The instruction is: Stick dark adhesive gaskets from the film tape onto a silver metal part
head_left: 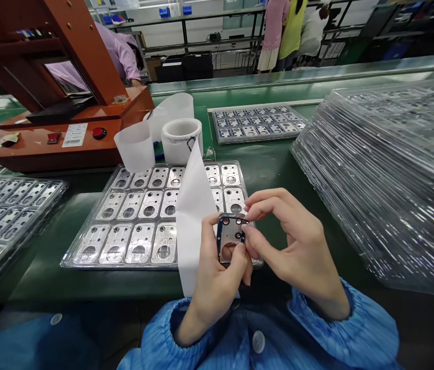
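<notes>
My left hand [220,277] is closed round a small silver metal plate [231,235] with a large round hole and several smaller ringed holes. A thin dark gasket [219,237] runs along the plate's edge. At the upper right corner, the thumb and fingers of my right hand [286,239] pinch the gasket's rim; the exact contact is partly hidden. Beneath and behind my hands lies a clear tray [120,267] with rows of similar metal plates [139,242]. A white liner strip [193,221] hangs across this tray from a white roll [181,134], with a dark loop-shaped piece [190,144] at its top.
An orange press [124,110] with a red button stands at the back left. Tall stacked clear trays [378,185] rise on the right. Filled trays lie at the left [12,210] and back [257,123]. Co-workers [124,56] are beyond the green bench [132,282].
</notes>
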The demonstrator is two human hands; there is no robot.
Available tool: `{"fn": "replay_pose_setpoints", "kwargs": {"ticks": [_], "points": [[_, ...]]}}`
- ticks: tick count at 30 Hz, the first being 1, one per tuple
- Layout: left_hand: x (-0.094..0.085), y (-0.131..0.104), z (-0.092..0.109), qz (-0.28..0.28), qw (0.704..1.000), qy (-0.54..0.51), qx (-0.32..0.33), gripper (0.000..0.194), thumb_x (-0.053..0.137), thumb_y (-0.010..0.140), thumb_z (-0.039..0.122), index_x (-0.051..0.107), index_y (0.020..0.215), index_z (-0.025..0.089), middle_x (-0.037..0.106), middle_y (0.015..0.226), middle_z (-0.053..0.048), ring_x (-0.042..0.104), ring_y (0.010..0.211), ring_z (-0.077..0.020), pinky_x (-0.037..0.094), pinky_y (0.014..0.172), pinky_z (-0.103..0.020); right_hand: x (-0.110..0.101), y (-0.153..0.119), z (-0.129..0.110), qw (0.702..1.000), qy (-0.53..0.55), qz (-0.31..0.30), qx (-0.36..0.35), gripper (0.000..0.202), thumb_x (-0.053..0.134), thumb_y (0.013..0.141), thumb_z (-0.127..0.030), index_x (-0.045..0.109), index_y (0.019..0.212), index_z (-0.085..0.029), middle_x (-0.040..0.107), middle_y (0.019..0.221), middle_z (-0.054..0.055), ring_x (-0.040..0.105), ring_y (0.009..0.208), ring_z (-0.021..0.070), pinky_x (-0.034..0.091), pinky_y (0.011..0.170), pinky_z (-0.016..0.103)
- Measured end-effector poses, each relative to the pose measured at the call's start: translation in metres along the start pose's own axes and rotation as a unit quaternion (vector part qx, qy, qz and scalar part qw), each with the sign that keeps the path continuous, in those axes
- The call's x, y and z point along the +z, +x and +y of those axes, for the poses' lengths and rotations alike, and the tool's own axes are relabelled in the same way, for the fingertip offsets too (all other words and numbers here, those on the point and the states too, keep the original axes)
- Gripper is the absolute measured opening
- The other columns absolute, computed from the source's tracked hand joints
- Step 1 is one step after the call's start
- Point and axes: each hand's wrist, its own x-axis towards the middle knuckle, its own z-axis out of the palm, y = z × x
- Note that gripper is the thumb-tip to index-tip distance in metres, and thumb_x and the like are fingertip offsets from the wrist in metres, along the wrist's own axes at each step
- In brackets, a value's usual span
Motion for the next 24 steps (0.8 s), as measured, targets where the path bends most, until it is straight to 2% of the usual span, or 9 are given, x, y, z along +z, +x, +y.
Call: {"fn": "replay_pose_setpoints", "kwargs": {"ticks": [7, 12, 17, 24], "points": [[-0.0002, -0.0007, 0.0002, 0.009, 1.0, 0.008, -0.003, 0.022, 0.046, 0.089, 0.02, 0.032, 0.105, 0.022, 0.043, 0.047, 0.011, 0.038, 0.039, -0.0038, 0.029, 0.04, -0.012, -0.0008, -0.0001, 0.0004, 0.999, 0.025, -0.018, 0.017, 0.02, 0.055, 0.074, -0.001, 0.055, 0.084, -0.018, 0.057, 0.094, 0.005, 0.055, 0.084, 0.0163, 0.047, 0.07, 0.027], [0.0057, -0.0031, 0.0041, 0.05, 0.999, 0.004, -0.007, 0.023, 0.048, 0.087, 0.02, 0.034, 0.105, 0.021, 0.041, 0.047, 0.011, 0.035, 0.039, -0.0035, 0.028, 0.042, -0.013, -0.0017, 0.0001, 0.0014, 0.998, 0.043, -0.024, 0.033, 0.018, 0.056, 0.075, -0.002, 0.055, 0.083, -0.018, 0.058, 0.092, 0.005, 0.056, 0.084, 0.0167, 0.047, 0.069, 0.027], [0.0089, -0.0035, 0.0057, 0.057, 0.998, -0.001, -0.005, 0.022, 0.049, 0.085, 0.02, 0.035, 0.102, 0.021, 0.05, 0.055, 0.009, 0.037, 0.039, -0.0027, 0.028, 0.043, -0.014, -0.003, 0.0017, 0.0029, 0.999, 0.029, -0.009, 0.021, 0.016, 0.056, 0.075, -0.002, 0.058, 0.081, -0.017, 0.059, 0.091, 0.004, 0.057, 0.083, 0.0153, 0.047, 0.071, 0.026], [0.0081, -0.0035, 0.0058, 0.055, 0.998, 0.015, -0.012, 0.024, 0.049, 0.086, 0.022, 0.033, 0.105, 0.021, 0.041, 0.045, 0.012, 0.035, 0.038, -0.0046, 0.027, 0.043, -0.017, -0.0014, 0.0012, 0.0035, 1.0, 0.01, 0.019, 0.003, 0.016, 0.057, 0.075, -0.003, 0.058, 0.079, -0.018, 0.059, 0.089, 0.003, 0.058, 0.08, 0.0146, 0.048, 0.071, 0.026]]}}
